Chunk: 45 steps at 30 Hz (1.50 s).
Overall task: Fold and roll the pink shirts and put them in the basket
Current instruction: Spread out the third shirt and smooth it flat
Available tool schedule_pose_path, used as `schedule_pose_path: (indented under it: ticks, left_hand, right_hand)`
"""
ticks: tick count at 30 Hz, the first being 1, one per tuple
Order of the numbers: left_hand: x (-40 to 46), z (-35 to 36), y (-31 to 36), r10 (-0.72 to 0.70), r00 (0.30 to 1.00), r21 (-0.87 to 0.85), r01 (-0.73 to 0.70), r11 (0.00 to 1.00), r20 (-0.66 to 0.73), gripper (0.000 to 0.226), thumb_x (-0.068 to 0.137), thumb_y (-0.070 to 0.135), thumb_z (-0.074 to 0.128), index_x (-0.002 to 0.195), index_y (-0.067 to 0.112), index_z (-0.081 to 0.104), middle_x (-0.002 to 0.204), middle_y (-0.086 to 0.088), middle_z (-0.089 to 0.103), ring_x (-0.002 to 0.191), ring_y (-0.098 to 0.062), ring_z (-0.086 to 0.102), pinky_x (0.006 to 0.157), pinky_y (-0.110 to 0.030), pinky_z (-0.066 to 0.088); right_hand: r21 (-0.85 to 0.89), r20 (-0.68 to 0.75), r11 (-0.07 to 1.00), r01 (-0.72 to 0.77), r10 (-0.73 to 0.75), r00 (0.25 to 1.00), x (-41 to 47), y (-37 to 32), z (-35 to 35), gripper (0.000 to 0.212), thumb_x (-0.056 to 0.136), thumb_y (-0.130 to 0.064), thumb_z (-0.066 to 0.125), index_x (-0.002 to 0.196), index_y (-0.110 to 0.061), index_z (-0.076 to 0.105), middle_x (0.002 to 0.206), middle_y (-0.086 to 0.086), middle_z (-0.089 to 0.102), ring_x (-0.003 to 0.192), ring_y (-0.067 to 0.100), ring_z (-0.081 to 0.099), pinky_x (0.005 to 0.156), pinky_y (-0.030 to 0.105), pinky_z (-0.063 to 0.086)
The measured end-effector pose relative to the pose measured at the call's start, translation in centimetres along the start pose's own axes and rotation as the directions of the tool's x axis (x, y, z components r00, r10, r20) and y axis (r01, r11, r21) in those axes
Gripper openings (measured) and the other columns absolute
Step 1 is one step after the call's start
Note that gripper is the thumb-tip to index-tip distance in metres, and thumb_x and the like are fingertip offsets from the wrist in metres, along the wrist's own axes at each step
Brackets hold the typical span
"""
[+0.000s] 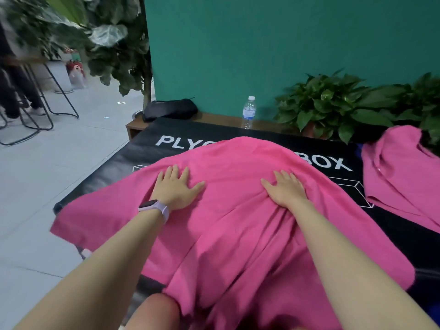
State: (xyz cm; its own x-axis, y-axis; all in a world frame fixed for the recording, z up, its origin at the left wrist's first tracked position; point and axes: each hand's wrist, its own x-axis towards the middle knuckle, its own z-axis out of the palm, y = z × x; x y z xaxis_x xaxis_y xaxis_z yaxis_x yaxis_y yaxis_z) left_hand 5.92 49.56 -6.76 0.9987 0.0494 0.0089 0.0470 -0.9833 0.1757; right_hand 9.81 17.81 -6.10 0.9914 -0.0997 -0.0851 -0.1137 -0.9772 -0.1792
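On black box (147,144) | pink shirt (238,234) | both hands flat: left hand (177,189), right hand (287,189)

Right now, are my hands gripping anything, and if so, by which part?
Nothing is gripped. The left hand and right hand both lie flat, fingers straight, pressing on the middle of the spread pink shirt.

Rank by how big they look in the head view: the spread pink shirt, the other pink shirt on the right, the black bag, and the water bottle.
1. Spread pink shirt, under both hands, by far the largest.
2. Second pink shirt, cut off by the right edge of the frame.
3. Black bag.
4. Water bottle, smallest.
The bag and bottle lie farther back, so they look smaller than they are.
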Motion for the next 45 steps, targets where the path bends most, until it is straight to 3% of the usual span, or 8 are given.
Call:
schedule_pose_path:
  ticks: [4, 9, 12, 18, 23, 29, 38, 45]
  left_hand:
    - [4.8, 0.0, 0.9, 0.179, 0.983, 0.014, -0.180, 0.984, 0.044, 0.090, 0.089, 0.082, 0.016, 0.160, 0.027, 0.014, 0.168, -0.005, 0.007, 0.155, -0.021, 0.002, 0.125, -0.040, 0.001]
    - [9.3, 0.6, 3.8, 0.330, 0.941, 0.012, -0.332, 0.943, 0.072, 0.078, 0.095, 0.073, 0.018, 0.160, 0.031, 0.015, 0.168, 0.001, 0.007, 0.155, -0.016, 0.001, 0.126, -0.039, 0.001]
    - [11.5, 0.9, 4.2, 0.405, 0.911, -0.007, -0.406, 0.914, 0.079, 0.070, 0.099, 0.068, 0.018, 0.160, 0.033, 0.015, 0.168, 0.004, 0.007, 0.155, -0.013, 0.001, 0.125, -0.035, -0.002]
    - [14.7, 0.5, 5.8, 0.491, 0.870, -0.033, -0.490, 0.871, 0.040, 0.062, 0.105, 0.056, 0.022, 0.159, 0.027, 0.021, 0.167, 0.000, 0.016, 0.154, -0.016, 0.009, 0.125, -0.036, 0.004]
    - [10.3, -0.4, 6.9, 0.214, 0.976, 0.108, -0.209, 0.972, -0.033, 0.068, 0.104, 0.051, 0.025, 0.159, 0.012, 0.014, 0.166, -0.017, 0.007, 0.153, -0.038, 0.003, 0.122, -0.055, 0.000]
    - [-0.2, 0.9, 0.9, -0.069, 0.997, 0.027, 0.068, 0.997, 0.022, 0.093, 0.089, 0.079, 0.005, 0.160, 0.019, 0.005, 0.165, -0.023, -0.002, 0.151, -0.044, -0.008, 0.117, -0.064, -0.007]
    - [4.8, -0.1, 0.5, 0.039, 0.997, 0.056, -0.043, 0.997, 0.067, 0.095, 0.084, 0.085, 0.008, 0.161, 0.030, 0.006, 0.168, -0.010, 0.000, 0.155, -0.030, -0.005, 0.120, -0.061, 0.000]
    - [12.7, 0.1, -0.6, 0.132, 0.987, 0.040, -0.136, 0.990, 0.096, 0.095, 0.078, 0.089, 0.012, 0.159, 0.039, 0.009, 0.169, -0.001, 0.004, 0.155, -0.024, -0.001, 0.121, -0.058, 0.005]
  right_hand:
    - [-0.153, -0.069, 0.986, -0.063, 0.053, 0.996, -1.5, -1.3, -0.5, 0.077, 0.097, -0.068, 0.027, 0.154, -0.016, 0.031, 0.159, 0.015, 0.031, 0.145, 0.039, 0.028, 0.117, 0.055, 0.025]
    - [-0.180, -0.061, 0.890, 0.419, -0.436, 0.898, -0.9, -5.7, 0.1, 0.080, 0.095, -0.075, 0.026, 0.162, -0.032, 0.015, 0.170, -0.001, 0.010, 0.156, 0.019, 0.003, 0.126, 0.042, 0.000]
    - [-0.073, 0.089, 0.943, 0.325, -0.319, 0.944, 1.0, -6.2, 0.8, 0.093, 0.085, -0.088, 0.020, 0.162, -0.036, 0.005, 0.170, -0.007, -0.003, 0.156, 0.014, -0.006, 0.126, 0.042, -0.003]
    - [-0.060, 0.016, 0.970, 0.237, -0.237, 0.971, 4.5, -6.2, 1.7, 0.110, 0.068, -0.100, 0.009, 0.161, -0.040, 0.006, 0.169, -0.010, -0.002, 0.156, 0.012, -0.005, 0.126, 0.042, -0.002]
    - [-0.068, -0.006, 0.989, 0.133, -0.133, 0.991, 7.2, -6.3, 1.0, 0.111, 0.070, -0.100, 0.010, 0.161, -0.037, 0.009, 0.170, -0.007, 0.000, 0.156, 0.015, -0.002, 0.126, 0.044, 0.003]
    - [-0.058, 0.014, 0.997, 0.049, -0.048, 0.999, 10.7, -5.8, 0.2, 0.109, 0.073, -0.097, 0.016, 0.162, -0.034, 0.012, 0.170, -0.004, 0.003, 0.156, 0.019, 0.002, 0.124, 0.048, 0.005]
    - [0.032, -0.156, 0.964, 0.265, -0.257, 0.954, 6.7, -4.6, -0.4, 0.065, 0.102, -0.062, 0.031, 0.156, -0.028, 0.036, 0.165, 0.001, 0.028, 0.152, 0.018, 0.023, 0.125, 0.042, 0.013]
    - [0.001, -0.057, 0.994, 0.107, -0.107, 0.993, -1.7, 7.4, -1.5, 0.091, 0.079, -0.085, 0.011, 0.159, -0.042, 0.020, 0.169, -0.003, 0.014, 0.156, 0.015, 0.009, 0.125, 0.033, 0.005]
